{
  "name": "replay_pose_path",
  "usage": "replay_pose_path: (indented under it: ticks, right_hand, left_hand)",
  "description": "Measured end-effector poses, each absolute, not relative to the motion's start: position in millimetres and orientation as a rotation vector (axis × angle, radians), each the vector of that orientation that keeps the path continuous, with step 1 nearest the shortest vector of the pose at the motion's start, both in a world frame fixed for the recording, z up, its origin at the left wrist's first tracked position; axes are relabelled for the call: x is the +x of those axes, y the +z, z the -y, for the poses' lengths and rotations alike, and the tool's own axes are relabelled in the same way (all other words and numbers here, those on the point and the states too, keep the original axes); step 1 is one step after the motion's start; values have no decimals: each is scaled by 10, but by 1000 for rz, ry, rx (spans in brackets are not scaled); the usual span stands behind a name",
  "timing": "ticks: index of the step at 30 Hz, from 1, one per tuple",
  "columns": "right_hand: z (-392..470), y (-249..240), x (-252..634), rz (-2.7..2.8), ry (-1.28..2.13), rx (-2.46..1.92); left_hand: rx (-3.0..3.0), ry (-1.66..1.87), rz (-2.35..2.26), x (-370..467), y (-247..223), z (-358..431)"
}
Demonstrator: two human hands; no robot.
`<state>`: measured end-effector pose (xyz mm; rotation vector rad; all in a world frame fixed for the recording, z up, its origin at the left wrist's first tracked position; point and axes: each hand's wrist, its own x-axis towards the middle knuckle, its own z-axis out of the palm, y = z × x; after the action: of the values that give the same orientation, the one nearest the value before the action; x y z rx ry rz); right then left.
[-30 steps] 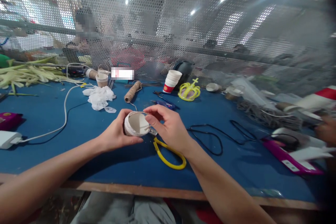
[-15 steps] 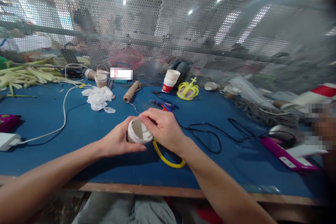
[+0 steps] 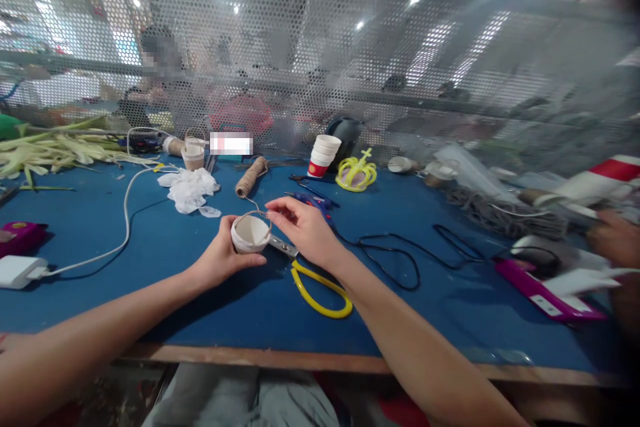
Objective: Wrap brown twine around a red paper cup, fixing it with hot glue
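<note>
My left hand (image 3: 225,248) is wrapped round a small paper cup (image 3: 250,233) whose outside is wound with pale material, its open top facing me. With thumb and fingertips, my right hand (image 3: 300,225) pinches a length of brown twine (image 3: 262,213) at the cup's right rim. The twine runs back to a twine spool (image 3: 251,177) lying behind the cup. Scissors with yellow handles (image 3: 324,307) lie on the table under my right hand, their blades partly hidden by the cup. A blue glue gun (image 3: 320,201) sits partly behind my right hand.
A crumpled white lace cloth (image 3: 189,188), a small cup with a handle (image 3: 193,155), stacked paper cups (image 3: 324,155) and a yellow crown-shaped piece (image 3: 356,173) stand behind. Black cable (image 3: 390,247) and a purple power strip (image 3: 550,290) lie right. Another person's hand (image 3: 617,237) shows there.
My right hand has drawn back from inside the cup and lifted twine at its rim. The cup has shifted slightly left and up, uncovering more of the scissors.
</note>
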<state>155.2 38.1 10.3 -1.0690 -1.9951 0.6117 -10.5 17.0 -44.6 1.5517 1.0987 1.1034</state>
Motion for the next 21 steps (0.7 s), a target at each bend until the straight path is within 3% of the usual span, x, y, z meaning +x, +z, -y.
replay_pose_path:
  ticks: [15,21]
  right_hand:
    - [-401,269,1370,2168,834,-1038]
    - [-420,255,1324,2163,996,-1027]
  left_hand:
    - [1787,1114,-1175,-542,34,-233]
    - [1824,1099,-1070,-419,-10,-266]
